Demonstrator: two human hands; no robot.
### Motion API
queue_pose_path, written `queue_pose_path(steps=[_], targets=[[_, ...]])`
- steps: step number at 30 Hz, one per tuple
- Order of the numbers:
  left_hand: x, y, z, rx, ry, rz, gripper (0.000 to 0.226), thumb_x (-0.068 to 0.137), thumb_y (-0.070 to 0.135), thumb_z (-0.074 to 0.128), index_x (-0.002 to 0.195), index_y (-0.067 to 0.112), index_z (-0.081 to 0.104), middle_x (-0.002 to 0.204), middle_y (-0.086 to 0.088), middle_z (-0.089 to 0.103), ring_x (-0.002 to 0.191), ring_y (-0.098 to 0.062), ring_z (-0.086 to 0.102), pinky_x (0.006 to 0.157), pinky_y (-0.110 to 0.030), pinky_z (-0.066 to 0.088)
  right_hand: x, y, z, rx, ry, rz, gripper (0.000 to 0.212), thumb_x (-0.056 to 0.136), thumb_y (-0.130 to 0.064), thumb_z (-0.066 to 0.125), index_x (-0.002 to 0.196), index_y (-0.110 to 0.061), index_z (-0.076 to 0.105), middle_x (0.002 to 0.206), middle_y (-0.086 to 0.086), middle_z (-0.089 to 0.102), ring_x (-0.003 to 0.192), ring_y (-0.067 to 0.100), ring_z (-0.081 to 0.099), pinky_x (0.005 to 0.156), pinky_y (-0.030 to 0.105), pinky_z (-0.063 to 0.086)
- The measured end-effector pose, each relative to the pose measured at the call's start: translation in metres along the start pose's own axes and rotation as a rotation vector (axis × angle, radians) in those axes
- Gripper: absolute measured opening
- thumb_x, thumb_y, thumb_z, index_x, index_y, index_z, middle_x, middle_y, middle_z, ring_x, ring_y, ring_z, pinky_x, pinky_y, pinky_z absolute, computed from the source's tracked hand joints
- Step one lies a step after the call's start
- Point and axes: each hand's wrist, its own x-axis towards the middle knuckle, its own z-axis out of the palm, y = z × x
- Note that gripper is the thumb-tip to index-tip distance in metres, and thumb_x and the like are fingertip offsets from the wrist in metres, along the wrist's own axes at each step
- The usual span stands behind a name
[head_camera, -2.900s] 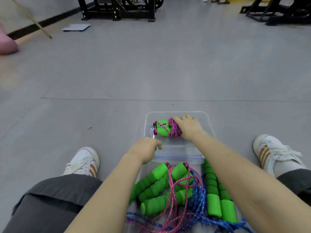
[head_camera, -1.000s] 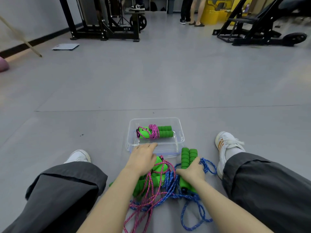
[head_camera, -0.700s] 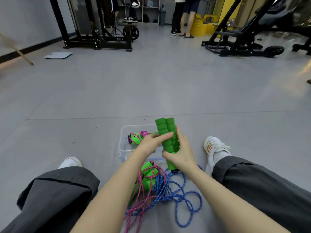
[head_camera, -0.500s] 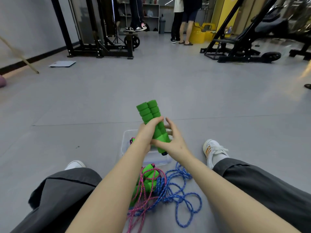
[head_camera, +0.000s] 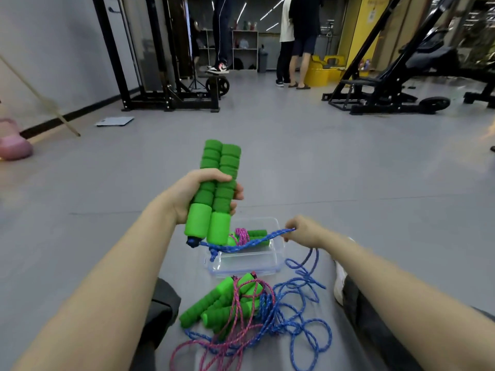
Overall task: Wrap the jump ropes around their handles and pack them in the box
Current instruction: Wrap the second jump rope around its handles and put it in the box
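Observation:
My left hand [head_camera: 187, 195] grips two green foam handles [head_camera: 214, 194] side by side, held upright above the floor. A blue rope [head_camera: 249, 243] runs from their lower ends to my right hand [head_camera: 301, 231], which pinches it taut over the clear plastic box [head_camera: 276, 259]. Inside the box lies one wrapped jump rope [head_camera: 247, 238] with green handles and pink cord. The rest of the blue rope lies in loose loops [head_camera: 302, 309] on the floor. More green handles with pink rope [head_camera: 227, 303] lie in a heap in front of the box.
I sit on a grey gym floor with my legs spread and a white shoe [head_camera: 340, 282] at the right. Black gym frames [head_camera: 171, 97] and benches [head_camera: 388, 95] stand far back. People [head_camera: 297, 41] stand in the distance. A pink kettlebell [head_camera: 12, 143] sits at the far left.
My left hand alone now holds the two handles, raised higher. My right hand has let go of them, moved right and taken the blue rope, pulling it taut.

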Motion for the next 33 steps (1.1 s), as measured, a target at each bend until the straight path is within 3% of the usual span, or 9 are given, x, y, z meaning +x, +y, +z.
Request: queue_pose_path(steps=[4, 7, 10, 13, 17, 21, 23, 28, 33], targets=[[0.003, 0.002, 0.015, 0.197, -0.076, -0.153, 0.019, 0.073, 0.017, 0.062, 0.080, 0.001, 0.069, 0.100, -0.017, 0.066, 0.060, -0.023, 0.065, 0.064, -0.031, 0.056, 0.008, -0.048, -0.031, -0.125, 0.191, -0.199, 0.021, 0.087, -0.017, 0.056, 0.103, -0.004, 0.061, 0.104, 0.017, 0.064, 0.097, 0.028, 0.059, 0.078, 0.033, 0.044], [0.006, -0.001, 0.026, 0.282, -0.136, -0.218, 0.022, 0.075, 0.016, 0.061, 0.087, -0.001, 0.066, 0.097, -0.017, 0.066, 0.059, -0.023, 0.064, 0.059, -0.030, 0.056, 0.002, -0.078, -0.045, -0.020, 0.251, -0.366, 0.021, 0.086, -0.008, 0.056, 0.105, -0.001, 0.060, 0.095, 0.010, 0.059, 0.088, 0.015, 0.050, 0.070, 0.025, 0.037], [0.001, 0.006, 0.027, 0.164, -0.136, -0.089, 0.017, 0.071, 0.015, 0.058, 0.076, 0.000, 0.066, 0.077, -0.013, 0.064, 0.053, -0.022, 0.059, 0.057, -0.028, 0.054, 0.001, -0.080, -0.055, 0.054, 0.257, -0.360, 0.021, 0.086, -0.004, 0.052, 0.104, -0.011, 0.057, 0.081, 0.010, 0.056, 0.075, 0.019, 0.047, 0.057, 0.026, 0.037], [-0.002, 0.020, 0.017, -0.091, 0.077, 0.225, 0.018, 0.080, 0.014, 0.052, 0.072, 0.003, 0.063, 0.068, -0.009, 0.057, 0.050, -0.020, 0.058, 0.057, -0.025, 0.053, 0.005, -0.055, -0.059, 0.164, 0.256, -0.175, 0.013, 0.091, -0.012, 0.048, 0.099, -0.005, 0.057, 0.066, 0.006, 0.045, 0.055, 0.024, 0.048, 0.054, 0.031, 0.045], [0.001, 0.033, -0.017, -0.388, 0.477, 0.628, 0.022, 0.090, 0.013, 0.044, 0.069, 0.013, 0.052, 0.050, 0.004, 0.056, 0.047, -0.012, 0.058, 0.056, -0.021, 0.050, 0.002, -0.009, -0.061, 0.243, 0.241, 0.040, 0.021, 0.094, -0.013, 0.041, 0.101, -0.006, 0.060, 0.062, 0.009, 0.048, 0.040, 0.012, 0.052, 0.048, 0.021, 0.040], [0.001, 0.025, -0.061, -0.499, 0.870, 0.725, 0.016, 0.085, 0.013, 0.053, 0.069, 0.016, 0.050, 0.041, 0.012, 0.054, 0.042, -0.009, 0.059, 0.054, -0.023, 0.048, -0.002, 0.024, -0.067, 0.504, 0.343, 0.152, 0.023, 0.096, -0.011, 0.040, 0.103, -0.001, 0.059, 0.057, 0.010, 0.054, 0.046, 0.013, 0.055, 0.059, 0.023, 0.043], [0.004, 0.020, -0.076, -0.420, 0.933, 0.669, 0.014, 0.083, 0.013, 0.054, 0.069, 0.016, 0.050, 0.040, 0.011, 0.054, 0.041, -0.009, 0.061, 0.052, -0.024, 0.048, -0.005, 0.030, -0.075, 0.644, 0.424, 0.214, 0.023, 0.097, -0.015, 0.040, 0.095, -0.002, 0.058, 0.054, 0.009, 0.047, 0.034, 0.010, 0.052, 0.051, 0.021, 0.043], [0.007, 0.007, -0.064, 0.304, 0.627, 0.102, 0.004, 0.084, 0.014, 0.059, 0.082, 0.010, 0.059, 0.074, -0.008, 0.063, 0.046, -0.017, 0.066, 0.048, -0.023, 0.053, -0.008, -0.004, -0.101, 0.446, 0.354, 0.123, 0.034, 0.097, -0.028, 0.040, 0.077, -0.006, 0.056, 0.053, 0.003, 0.026, 0.043, 0.017, 0.028, 0.044, 0.024, 0.036], [0.006, 0.030, -0.002, 0.404, 0.344, 0.219, 0.006, 0.086, 0.012, 0.057, 0.083, 0.011, 0.062, 0.080, -0.007, 0.065, 0.061, -0.018, 0.070, 0.058, -0.024, 0.056, -0.007, -0.067, -0.106, -0.017, 0.225, -0.165, 0.026, 0.091, -0.018, 0.048, 0.065, -0.013, 0.050, 0.056, -0.001, 0.041, 0.048, 0.015, 0.036, 0.044, 0.022, 0.031]])
